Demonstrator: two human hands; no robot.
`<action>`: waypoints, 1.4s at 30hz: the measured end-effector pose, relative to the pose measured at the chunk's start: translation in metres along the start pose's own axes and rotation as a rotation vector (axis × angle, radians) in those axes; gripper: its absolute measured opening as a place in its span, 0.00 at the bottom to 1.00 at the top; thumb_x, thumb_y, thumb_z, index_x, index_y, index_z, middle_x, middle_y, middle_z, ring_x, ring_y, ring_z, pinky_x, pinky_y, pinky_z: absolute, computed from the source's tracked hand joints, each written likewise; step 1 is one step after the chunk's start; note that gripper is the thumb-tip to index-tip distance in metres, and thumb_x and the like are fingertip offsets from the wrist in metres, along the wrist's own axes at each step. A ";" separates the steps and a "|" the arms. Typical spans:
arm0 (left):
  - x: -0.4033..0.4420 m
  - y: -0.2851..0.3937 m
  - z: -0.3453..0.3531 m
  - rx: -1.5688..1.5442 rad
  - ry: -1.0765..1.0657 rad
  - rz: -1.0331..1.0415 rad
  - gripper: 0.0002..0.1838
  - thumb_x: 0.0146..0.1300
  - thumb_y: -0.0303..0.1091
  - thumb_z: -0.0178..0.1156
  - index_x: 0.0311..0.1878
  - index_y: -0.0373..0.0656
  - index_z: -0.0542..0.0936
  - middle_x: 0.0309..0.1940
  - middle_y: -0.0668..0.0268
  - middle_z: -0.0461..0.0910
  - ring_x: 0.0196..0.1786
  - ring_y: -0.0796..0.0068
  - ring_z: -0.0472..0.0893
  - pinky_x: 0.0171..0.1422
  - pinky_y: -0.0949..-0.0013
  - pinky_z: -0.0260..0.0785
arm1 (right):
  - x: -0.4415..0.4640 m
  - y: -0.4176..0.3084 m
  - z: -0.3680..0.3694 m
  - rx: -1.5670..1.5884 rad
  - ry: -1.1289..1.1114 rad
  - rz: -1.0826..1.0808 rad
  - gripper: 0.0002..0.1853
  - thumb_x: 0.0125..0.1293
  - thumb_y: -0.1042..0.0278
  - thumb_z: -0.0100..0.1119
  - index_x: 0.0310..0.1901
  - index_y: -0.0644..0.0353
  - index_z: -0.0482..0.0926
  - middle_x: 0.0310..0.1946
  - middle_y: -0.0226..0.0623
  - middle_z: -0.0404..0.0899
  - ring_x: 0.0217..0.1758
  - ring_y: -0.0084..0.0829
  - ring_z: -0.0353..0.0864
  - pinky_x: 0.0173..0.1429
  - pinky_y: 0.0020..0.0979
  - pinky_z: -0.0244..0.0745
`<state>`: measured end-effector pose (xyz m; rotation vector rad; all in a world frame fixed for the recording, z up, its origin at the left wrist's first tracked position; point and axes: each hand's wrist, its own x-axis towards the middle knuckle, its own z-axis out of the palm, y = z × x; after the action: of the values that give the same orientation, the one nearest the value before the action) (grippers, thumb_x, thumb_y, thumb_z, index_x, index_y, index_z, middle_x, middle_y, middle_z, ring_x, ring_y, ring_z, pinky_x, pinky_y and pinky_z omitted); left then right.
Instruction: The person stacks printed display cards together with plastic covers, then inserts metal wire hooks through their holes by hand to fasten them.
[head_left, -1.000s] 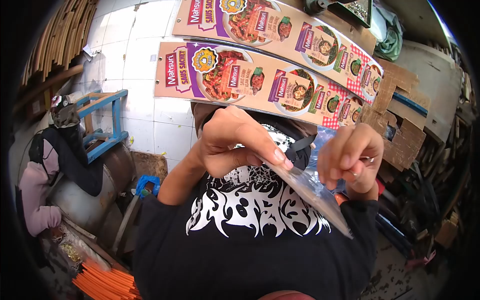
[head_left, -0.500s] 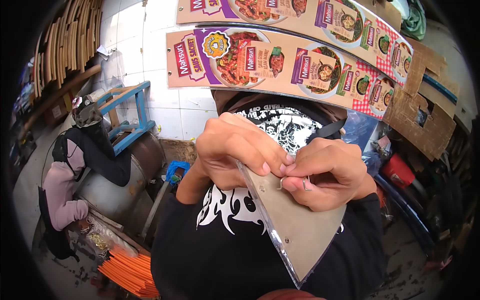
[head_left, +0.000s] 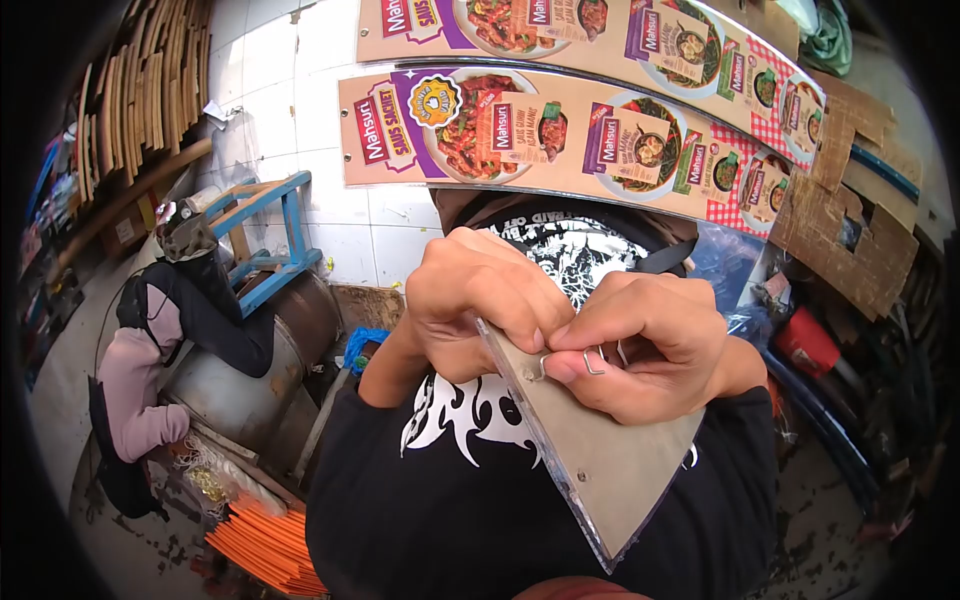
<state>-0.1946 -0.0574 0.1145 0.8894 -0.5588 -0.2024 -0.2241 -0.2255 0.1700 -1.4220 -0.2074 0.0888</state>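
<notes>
My left hand [head_left: 485,300] is closed around the upper left edge of a grey-brown board [head_left: 610,470], which looks triangular from here and has a clear plastic rim. Two small holes show along that edge, one partly beside the wire. Thumb and fingers of my right hand [head_left: 650,345] pinch a thin bent metal wire hook [head_left: 594,361], whose near end touches or almost touches the board by the upper hole. My fingertips on both hands meet at the board's top. Whether the wire passes through the hole, I cannot tell.
Two long printed sauce-sachet boards [head_left: 400,165] lie across the far side. To the left are a blue stool frame [head_left: 290,240], a metal cylinder [head_left: 240,390], stacked wooden strips [head_left: 140,90] and orange strips [head_left: 265,545]. Cut cardboard [head_left: 850,230] and a red container [head_left: 806,342] are at right.
My right hand has shifted left with the wire hook, bringing its end close to the board's upper hole. My left hand still grips the board. The whole view has shifted slightly.
</notes>
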 end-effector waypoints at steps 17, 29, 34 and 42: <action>-0.003 0.010 -0.001 0.072 -0.055 -0.098 0.11 0.55 0.27 0.72 0.27 0.41 0.77 0.21 0.64 0.81 0.25 0.65 0.84 0.31 0.69 0.78 | -0.002 -0.005 0.005 -0.068 -0.022 0.044 0.04 0.54 0.79 0.69 0.31 0.63 0.83 0.20 0.30 0.80 0.15 0.14 0.70 0.18 0.20 0.60; -0.015 0.006 -0.005 0.021 -0.011 -0.106 0.09 0.55 0.24 0.72 0.28 0.39 0.79 0.24 0.61 0.82 0.27 0.64 0.85 0.34 0.67 0.80 | -0.004 0.003 0.011 -0.068 0.112 0.052 0.06 0.54 0.78 0.72 0.30 0.64 0.82 0.19 0.30 0.79 0.16 0.13 0.69 0.19 0.18 0.58; -0.019 0.005 -0.006 -0.004 0.010 -0.118 0.08 0.54 0.24 0.73 0.32 0.36 0.81 0.27 0.57 0.84 0.32 0.62 0.87 0.38 0.66 0.81 | -0.003 0.004 0.009 -0.049 0.118 0.037 0.06 0.53 0.79 0.72 0.30 0.65 0.82 0.19 0.30 0.79 0.16 0.13 0.68 0.20 0.18 0.58; -0.011 0.017 -0.013 0.088 0.007 -0.072 0.12 0.53 0.27 0.74 0.38 0.34 0.83 0.33 0.51 0.85 0.38 0.57 0.87 0.43 0.63 0.81 | -0.002 0.003 0.009 -0.037 0.109 0.023 0.06 0.53 0.80 0.71 0.31 0.65 0.83 0.20 0.32 0.80 0.16 0.13 0.69 0.20 0.18 0.57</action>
<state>-0.1981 -0.0336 0.1168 0.9965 -0.5328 -0.2407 -0.2276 -0.2167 0.1682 -1.4617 -0.1034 0.0266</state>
